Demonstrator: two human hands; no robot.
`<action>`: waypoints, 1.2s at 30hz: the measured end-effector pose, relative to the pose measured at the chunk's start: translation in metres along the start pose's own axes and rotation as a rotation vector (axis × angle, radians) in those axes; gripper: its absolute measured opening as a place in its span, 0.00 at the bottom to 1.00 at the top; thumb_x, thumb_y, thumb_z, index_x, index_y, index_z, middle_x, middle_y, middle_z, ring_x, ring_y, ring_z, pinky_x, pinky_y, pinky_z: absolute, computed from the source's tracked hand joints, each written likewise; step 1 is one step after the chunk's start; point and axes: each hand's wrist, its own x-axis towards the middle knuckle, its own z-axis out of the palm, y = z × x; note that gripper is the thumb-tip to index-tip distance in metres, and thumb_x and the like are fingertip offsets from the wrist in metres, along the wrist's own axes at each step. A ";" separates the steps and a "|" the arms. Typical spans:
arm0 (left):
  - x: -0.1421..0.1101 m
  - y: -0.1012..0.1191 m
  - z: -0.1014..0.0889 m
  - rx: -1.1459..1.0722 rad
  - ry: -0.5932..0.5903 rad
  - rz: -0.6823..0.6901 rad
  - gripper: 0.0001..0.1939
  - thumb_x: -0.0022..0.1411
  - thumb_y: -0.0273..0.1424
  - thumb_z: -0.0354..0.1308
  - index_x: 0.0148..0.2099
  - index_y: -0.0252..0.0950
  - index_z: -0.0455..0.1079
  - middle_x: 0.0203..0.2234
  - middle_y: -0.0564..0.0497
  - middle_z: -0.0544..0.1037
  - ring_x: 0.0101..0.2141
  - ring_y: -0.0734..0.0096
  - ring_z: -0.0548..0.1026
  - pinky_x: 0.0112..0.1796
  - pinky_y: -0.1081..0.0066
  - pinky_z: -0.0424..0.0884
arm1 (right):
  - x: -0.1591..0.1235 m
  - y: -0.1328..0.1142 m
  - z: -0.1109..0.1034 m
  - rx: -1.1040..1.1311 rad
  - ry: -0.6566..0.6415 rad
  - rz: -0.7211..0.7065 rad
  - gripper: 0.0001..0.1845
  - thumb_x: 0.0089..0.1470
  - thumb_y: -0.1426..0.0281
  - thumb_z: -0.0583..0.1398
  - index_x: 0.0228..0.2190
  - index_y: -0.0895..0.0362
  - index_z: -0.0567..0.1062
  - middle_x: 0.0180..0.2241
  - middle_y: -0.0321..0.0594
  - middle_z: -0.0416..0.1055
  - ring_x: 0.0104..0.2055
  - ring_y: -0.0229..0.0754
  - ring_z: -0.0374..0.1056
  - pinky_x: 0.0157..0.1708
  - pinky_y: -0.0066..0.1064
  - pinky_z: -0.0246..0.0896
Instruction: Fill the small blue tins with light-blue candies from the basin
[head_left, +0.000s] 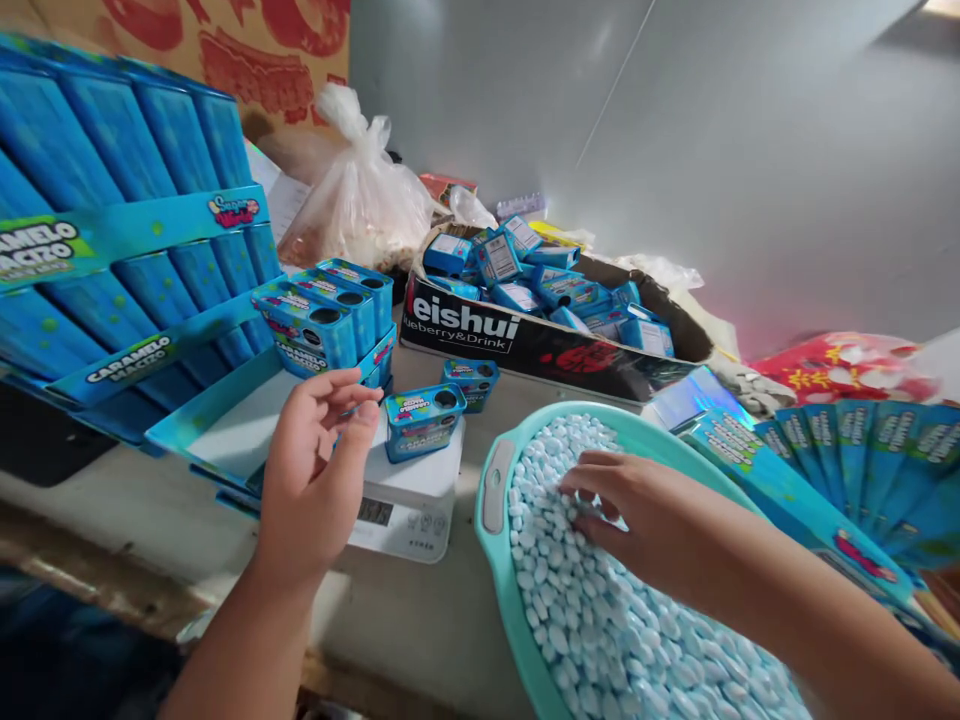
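Note:
My left hand (319,460) is raised beside a kitchen scale (420,530), fingers loosely bent and apart from the thumb, with nothing visible in it. On the scale's plate stands a small blue candy box (424,424), lying close to my left fingertips but seemingly apart from them. Its display is partly covered by my wrist. My right hand (622,500) reaches into a turquoise basin (501,590) full of pale blue-white candies (570,620). Its fingers curl down around some candies, their tips partly hidden among them. Behind the scale sits another small blue box (472,382).
Filled display trays (180,235) rise at the left, beside an open tray (217,410) holding several small boxes (322,320). A black carton (525,350) of loose blue boxes stands behind. Tied plastic bag (367,190) at the back; flattened blue cartons (795,490) at right.

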 end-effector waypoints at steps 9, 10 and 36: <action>0.001 0.001 0.004 -0.009 0.021 0.016 0.16 0.67 0.39 0.64 0.53 0.40 0.72 0.43 0.50 0.80 0.49 0.61 0.80 0.52 0.62 0.76 | 0.004 0.010 -0.003 0.043 -0.010 -0.174 0.08 0.63 0.72 0.57 0.32 0.53 0.76 0.39 0.41 0.75 0.39 0.45 0.71 0.39 0.36 0.61; 0.001 0.001 0.004 -0.003 0.024 0.018 0.15 0.67 0.39 0.64 0.53 0.40 0.73 0.42 0.50 0.80 0.48 0.62 0.80 0.52 0.62 0.76 | 0.004 0.012 -0.003 0.062 -0.014 -0.177 0.09 0.63 0.72 0.57 0.31 0.53 0.74 0.38 0.40 0.75 0.37 0.43 0.70 0.38 0.35 0.60; 0.023 0.095 -0.004 1.096 0.076 0.917 0.08 0.61 0.34 0.63 0.40 0.40 0.67 0.36 0.46 0.76 0.41 0.53 0.74 0.48 0.55 0.70 | -0.007 0.004 0.007 0.187 0.223 -0.369 0.05 0.48 0.71 0.60 0.28 0.49 0.77 0.37 0.38 0.81 0.39 0.50 0.75 0.36 0.36 0.62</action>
